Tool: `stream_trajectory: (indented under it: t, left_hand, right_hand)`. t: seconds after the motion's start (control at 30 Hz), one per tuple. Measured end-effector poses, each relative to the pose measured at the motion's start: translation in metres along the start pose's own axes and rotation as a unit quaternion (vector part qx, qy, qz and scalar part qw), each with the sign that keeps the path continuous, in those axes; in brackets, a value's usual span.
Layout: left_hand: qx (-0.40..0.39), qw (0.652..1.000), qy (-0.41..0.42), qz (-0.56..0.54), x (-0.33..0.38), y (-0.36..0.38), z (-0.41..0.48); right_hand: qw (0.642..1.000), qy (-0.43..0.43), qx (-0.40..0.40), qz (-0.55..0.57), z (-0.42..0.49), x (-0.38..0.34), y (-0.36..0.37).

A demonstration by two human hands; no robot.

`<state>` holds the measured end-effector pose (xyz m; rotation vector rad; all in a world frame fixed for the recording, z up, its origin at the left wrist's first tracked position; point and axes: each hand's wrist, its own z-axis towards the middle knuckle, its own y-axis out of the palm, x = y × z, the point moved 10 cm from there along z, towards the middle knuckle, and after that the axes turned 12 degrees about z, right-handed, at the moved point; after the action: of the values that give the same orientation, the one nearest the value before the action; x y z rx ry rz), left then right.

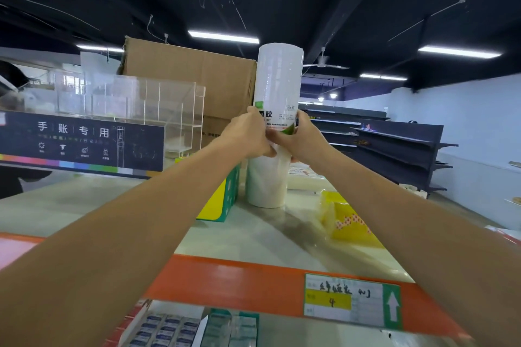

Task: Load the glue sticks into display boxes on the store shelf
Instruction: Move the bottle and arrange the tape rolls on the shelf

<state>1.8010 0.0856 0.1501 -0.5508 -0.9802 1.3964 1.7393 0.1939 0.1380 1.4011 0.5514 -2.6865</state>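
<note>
Head view. Both bare arms reach forward over the pale, smooth shelf top (98, 205). The left hand (248, 135) and right hand (298, 138) curl around the lower end of a tall white cylinder (279, 79), each gripping one side. The cylinder is upright, glossy and film-wrapped, with a green-and-white printed label. Whether it contains glue sticks cannot be told.

A second white cylinder (266, 183), matte and plain, stands on the shelf top directly below. The hands hide the junction between the two.

A rectangular yellow-and-green display box (220, 203) of printed card stands just left of the lower cylinder. A crinkled yellow plastic bag (346, 220) lies to the right. Behind are a brown corrugated carton (191, 76), a clear acrylic case (158, 104) with flat partitions, and a dark sign board (84, 141) with a coloured stripe.

The orange shelf edge (225, 282) carries a handwritten price label (352, 298). Small boxed packets (166, 327) sit on the tier beneath it.
</note>
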Motion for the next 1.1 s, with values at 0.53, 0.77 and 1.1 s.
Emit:
stream_trajectory:
  t: [0.53,0.77,1.1]
  left_hand:
    - [0.219,0.946,0.068,0.23,0.047,-0.022,-0.044]
    - [0.139,0.968,0.181,0.108,0.106,0.009,-0.062]
    - [-0.14,0.962,0.227,0.058,0.135,0.075,-0.058]
  right_hand:
    - [0.985,0.048,-0.079,-0.143,-0.029,0.002,-0.019]
    - [0.885,0.022,-0.21,-0.415,-0.077,0.013,-0.052]
    - [0.852,0.104,-0.271,-0.437,-0.083,0.058,-0.105]
